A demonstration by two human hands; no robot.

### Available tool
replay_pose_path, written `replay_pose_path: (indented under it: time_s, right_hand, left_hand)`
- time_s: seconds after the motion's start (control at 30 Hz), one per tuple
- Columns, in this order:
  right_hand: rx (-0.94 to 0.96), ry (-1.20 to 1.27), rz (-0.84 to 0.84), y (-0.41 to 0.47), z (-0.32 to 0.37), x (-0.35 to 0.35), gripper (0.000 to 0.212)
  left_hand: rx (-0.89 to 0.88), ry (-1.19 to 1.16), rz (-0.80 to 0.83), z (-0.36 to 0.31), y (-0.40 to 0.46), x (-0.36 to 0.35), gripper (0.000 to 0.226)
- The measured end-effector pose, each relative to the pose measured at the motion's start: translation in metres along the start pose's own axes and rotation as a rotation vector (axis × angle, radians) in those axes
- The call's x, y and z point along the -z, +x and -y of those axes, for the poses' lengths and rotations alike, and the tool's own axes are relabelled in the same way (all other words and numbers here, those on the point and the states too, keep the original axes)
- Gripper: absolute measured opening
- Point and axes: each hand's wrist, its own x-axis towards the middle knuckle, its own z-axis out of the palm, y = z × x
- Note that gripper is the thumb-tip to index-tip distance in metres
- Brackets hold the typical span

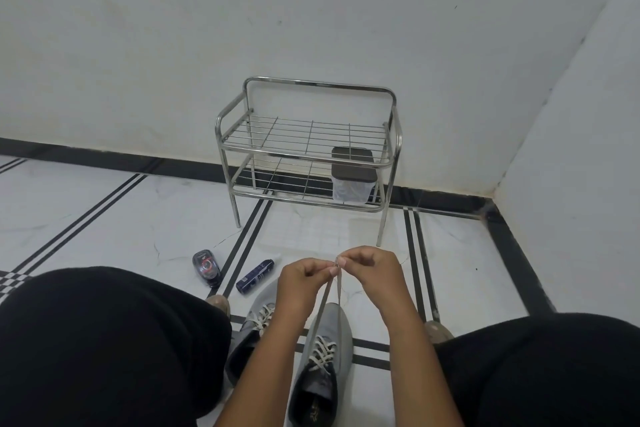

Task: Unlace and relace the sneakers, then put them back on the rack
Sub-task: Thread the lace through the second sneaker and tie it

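I judge the relacing nearly done; in front of the rack (308,146), my left hand (304,279) and right hand (369,269) pinch the lace ends (336,265) above the right sneaker (323,354); left sneaker (256,322) beside it looks laced; tying and racking remain.

Corner of a home, probably an entryway: white plastered walls (346,28) meeting at far right, glossy white floor tiles (104,211) with black inlay stripes and black skirting, and a small two-tier steel shoe rack (308,146) standing against the far wall.
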Motion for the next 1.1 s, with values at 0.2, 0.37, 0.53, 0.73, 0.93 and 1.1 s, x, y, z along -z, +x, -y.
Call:
replay_pose_path:
  time_s: [0.2,0.37,0.53,0.73,0.93,1.1]
  right_hand:
    - [-0.028,-0.008,-0.068,0.001,-0.004,-0.002,0.005]
    - [-0.267,0.01,-0.341,0.007,-0.032,0.003,0.014]
    - [-0.507,-0.249,-0.325,-0.001,-0.087,-0.01,0.018]
    - [-0.713,-0.497,0.039,-0.027,-0.154,-0.052,0.034]
    - [-0.731,-0.618,0.25,-0.054,-0.187,-0.076,0.049]
    - [-0.729,-0.692,0.207,-0.054,-0.196,-0.08,0.039]
  left_hand:
    - [-0.029,0.06,-0.014,0.002,0.005,0.003,0.003]
    - [0.038,0.236,-0.217,0.031,0.012,0.017,0.007]
    - [0.202,0.602,-0.281,0.09,0.003,0.025,0.014]
    - [0.214,0.95,-0.115,0.155,-0.014,0.024,0.031]
    - [0.279,0.868,0.027,0.184,-0.008,0.023,0.021]
    - [0.388,0.875,0.049,0.191,-0.004,0.024,0.017]
